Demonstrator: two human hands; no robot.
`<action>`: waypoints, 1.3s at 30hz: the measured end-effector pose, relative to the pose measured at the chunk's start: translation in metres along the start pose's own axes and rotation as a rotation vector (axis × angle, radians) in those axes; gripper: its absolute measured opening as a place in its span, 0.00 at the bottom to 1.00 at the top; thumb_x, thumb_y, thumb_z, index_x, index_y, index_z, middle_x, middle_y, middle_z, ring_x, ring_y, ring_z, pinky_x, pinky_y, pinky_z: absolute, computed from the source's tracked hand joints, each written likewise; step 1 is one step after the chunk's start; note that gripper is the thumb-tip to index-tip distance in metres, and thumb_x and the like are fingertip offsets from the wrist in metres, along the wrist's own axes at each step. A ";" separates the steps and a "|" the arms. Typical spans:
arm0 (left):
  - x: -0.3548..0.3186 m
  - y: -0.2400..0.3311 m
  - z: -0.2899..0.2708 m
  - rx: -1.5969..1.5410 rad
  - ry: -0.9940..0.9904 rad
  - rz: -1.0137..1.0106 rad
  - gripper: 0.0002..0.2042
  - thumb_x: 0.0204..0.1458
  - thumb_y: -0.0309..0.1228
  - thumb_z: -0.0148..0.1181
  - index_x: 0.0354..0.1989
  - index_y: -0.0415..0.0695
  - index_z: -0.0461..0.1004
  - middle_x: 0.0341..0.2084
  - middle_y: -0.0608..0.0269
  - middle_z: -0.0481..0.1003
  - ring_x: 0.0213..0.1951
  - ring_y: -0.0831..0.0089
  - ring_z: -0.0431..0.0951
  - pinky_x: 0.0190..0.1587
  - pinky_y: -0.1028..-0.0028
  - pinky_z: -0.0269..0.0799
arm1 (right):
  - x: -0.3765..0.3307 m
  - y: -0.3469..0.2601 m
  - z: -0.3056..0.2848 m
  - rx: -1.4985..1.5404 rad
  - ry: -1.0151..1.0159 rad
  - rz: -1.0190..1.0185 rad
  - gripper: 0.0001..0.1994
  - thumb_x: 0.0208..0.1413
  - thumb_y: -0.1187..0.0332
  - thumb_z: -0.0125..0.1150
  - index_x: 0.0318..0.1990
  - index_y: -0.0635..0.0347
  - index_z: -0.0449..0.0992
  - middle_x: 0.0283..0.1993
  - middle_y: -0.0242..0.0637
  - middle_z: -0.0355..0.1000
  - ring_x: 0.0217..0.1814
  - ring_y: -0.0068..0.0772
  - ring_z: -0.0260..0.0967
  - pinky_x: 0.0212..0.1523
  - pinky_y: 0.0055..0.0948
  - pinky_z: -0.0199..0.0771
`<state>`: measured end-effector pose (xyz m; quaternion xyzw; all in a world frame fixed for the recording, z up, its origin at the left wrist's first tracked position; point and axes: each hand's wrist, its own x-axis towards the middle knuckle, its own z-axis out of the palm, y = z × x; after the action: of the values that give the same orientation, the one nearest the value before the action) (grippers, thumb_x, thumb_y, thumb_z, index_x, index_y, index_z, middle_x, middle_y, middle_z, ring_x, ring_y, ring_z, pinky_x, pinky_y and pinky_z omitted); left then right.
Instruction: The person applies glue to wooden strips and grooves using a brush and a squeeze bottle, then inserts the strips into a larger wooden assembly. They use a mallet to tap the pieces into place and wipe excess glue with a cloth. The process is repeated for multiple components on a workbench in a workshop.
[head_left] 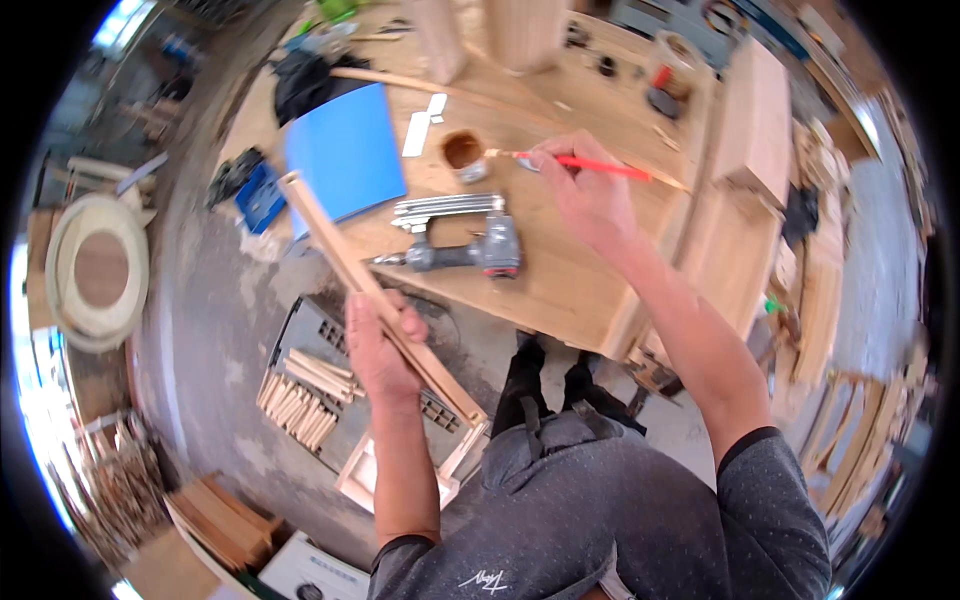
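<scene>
My left hand (376, 350) is closed round a long wooden strip (340, 252), which slants over the near left edge of the workbench (560, 290). In my right hand (588, 195) is a thin brush (615, 167) with a red handle, pinched between the fingers. Its pale tip points left, close to a small open tub (463, 158) with brown stuff inside. Below the tub lies a grey and black nail gun (465, 245) on the benchtop. A blue sheet or folder (350, 150) lies partly behind the wooden strip.
Thick wooden blocks (525, 35) stand at the far side of the bench. To the right is a large timber piece (755, 125). A crate (300, 350) with several short wooden sticks sits on the floor below my left hand. A jar (675, 60) stands far right.
</scene>
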<state>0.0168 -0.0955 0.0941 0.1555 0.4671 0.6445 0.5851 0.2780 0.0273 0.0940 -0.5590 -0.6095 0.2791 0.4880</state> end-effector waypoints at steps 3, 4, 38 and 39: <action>-0.003 0.003 -0.009 -0.091 -0.051 -0.056 0.22 0.72 0.45 0.43 0.67 0.47 0.62 0.33 0.64 0.70 0.24 0.77 0.69 0.24 0.78 0.66 | 0.047 0.029 0.052 -0.203 -0.173 0.043 0.09 0.63 0.66 0.63 0.38 0.64 0.78 0.32 0.39 0.78 0.41 0.30 0.78 0.40 0.31 0.75; -0.005 0.004 -0.009 -0.145 -0.063 -0.081 0.22 0.72 0.46 0.42 0.67 0.47 0.62 0.32 0.64 0.70 0.24 0.77 0.70 0.24 0.78 0.66 | 0.056 0.046 0.069 -0.186 -0.190 0.037 0.11 0.62 0.64 0.63 0.37 0.65 0.78 0.33 0.42 0.78 0.40 0.37 0.78 0.40 0.36 0.75; -0.183 -0.195 0.299 0.520 -0.716 0.012 0.14 0.68 0.30 0.52 0.58 0.42 0.71 0.56 0.56 0.71 0.60 0.63 0.70 0.58 0.62 0.70 | -0.201 0.031 -0.330 0.864 -0.146 0.656 0.12 0.66 0.61 0.59 0.45 0.61 0.81 0.34 0.31 0.78 0.34 0.18 0.73 0.32 0.22 0.71; -0.187 -0.202 0.307 0.524 -0.740 -0.078 0.17 0.71 0.35 0.47 0.62 0.38 0.65 0.53 0.55 0.75 0.55 0.65 0.75 0.54 0.62 0.74 | -0.206 0.028 -0.337 0.823 -0.106 0.614 0.13 0.65 0.65 0.57 0.46 0.66 0.80 0.35 0.32 0.78 0.35 0.23 0.74 0.35 0.26 0.73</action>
<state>0.4192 -0.1591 0.1582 0.5006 0.3794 0.3832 0.6772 0.5741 -0.2321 0.1354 -0.4590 -0.2808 0.6541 0.5317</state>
